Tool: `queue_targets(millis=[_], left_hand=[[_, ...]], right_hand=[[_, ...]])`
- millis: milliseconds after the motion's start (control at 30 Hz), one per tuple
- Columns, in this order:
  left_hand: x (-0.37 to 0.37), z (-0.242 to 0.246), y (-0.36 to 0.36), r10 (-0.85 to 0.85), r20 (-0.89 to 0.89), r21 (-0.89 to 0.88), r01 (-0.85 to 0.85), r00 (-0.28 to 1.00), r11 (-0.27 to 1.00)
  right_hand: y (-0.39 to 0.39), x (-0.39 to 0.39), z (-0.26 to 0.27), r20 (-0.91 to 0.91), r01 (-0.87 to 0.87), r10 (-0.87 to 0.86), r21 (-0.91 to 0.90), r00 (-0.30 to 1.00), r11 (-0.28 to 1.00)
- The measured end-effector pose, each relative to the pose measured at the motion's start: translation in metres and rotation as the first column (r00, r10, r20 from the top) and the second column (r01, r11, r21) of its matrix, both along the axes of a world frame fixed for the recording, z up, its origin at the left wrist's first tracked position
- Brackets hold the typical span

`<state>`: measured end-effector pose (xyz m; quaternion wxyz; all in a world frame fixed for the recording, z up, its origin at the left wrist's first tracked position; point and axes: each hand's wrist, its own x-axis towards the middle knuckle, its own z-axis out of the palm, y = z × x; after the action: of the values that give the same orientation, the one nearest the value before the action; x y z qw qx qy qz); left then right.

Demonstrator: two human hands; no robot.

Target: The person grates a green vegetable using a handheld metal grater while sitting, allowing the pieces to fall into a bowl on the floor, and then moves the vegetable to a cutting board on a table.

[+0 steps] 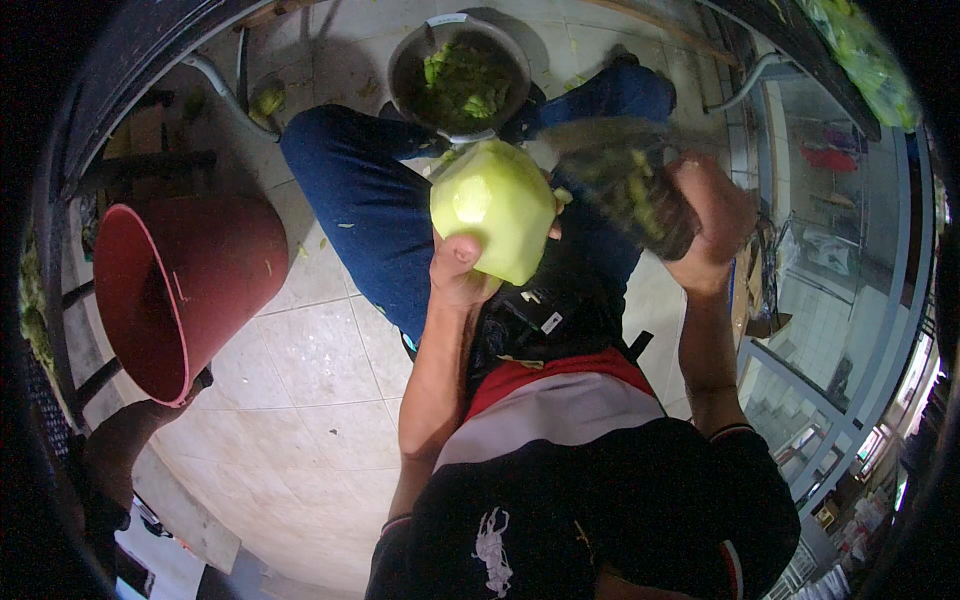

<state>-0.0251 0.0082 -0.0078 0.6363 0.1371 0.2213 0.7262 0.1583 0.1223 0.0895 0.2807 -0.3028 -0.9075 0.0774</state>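
Observation:
In front of my lap, my left hand [459,270] holds a large peeled pale-green fruit [495,202] from below, its thumb pressed on the near side. The fruit's surface has flat, faceted cuts. To its right, my right hand [709,214] grips a broad-bladed knife [626,187], apart from the fruit. The blade is dark and blurred by motion, and its exact shape cannot be made out. Beyond the fruit, a grey basin [516,64] on the floor, between my legs, contains green pieces, perhaps peelings.
At the left, another person's hand [176,401] is at the rim of a tilted red bucket [232,262]. Metal-framed glass [832,225] stands on the right. Dark table edges [150,67] arch overhead, with a bag of green produce [870,67] at upper right. Scraps dot the tiled floor [322,360].

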Motion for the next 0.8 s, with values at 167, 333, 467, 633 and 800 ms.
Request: queue_targets(millis=[167, 333, 467, 633, 800], left_hand=[[0.006, -0.016, -0.019, -0.001, 0.046, -0.191, 0.01, 0.999, 0.981], [0.009, -0.024, -0.024, 0.036, 0.047, -0.266, -0.022, 0.998, 0.964], [0.013, -0.028, -0.024, 0.074, 0.02, -0.312, -0.064, 0.997, 0.948], [0.016, -0.031, -0.019, 0.055, -0.014, -0.338, -0.056, 0.998, 0.939], [0.019, -0.033, -0.022, 0.026, -0.053, -0.409, -0.046, 0.998, 0.911]], right_hand=[[-0.008, -0.011, 0.01, 0.102, -0.316, 0.311, 0.038, 0.945, 0.948], [-0.012, -0.028, 0.01, 0.084, -0.345, 0.338, 0.087, 0.937, 0.935], [-0.011, -0.034, 0.014, 0.144, -0.36, 0.35, 0.051, 0.926, 0.932], [-0.013, -0.034, 0.015, 0.188, -0.339, 0.325, 0.047, 0.927, 0.94], [-0.015, -0.036, 0.017, 0.215, -0.321, 0.307, 0.029, 0.927, 0.947]])
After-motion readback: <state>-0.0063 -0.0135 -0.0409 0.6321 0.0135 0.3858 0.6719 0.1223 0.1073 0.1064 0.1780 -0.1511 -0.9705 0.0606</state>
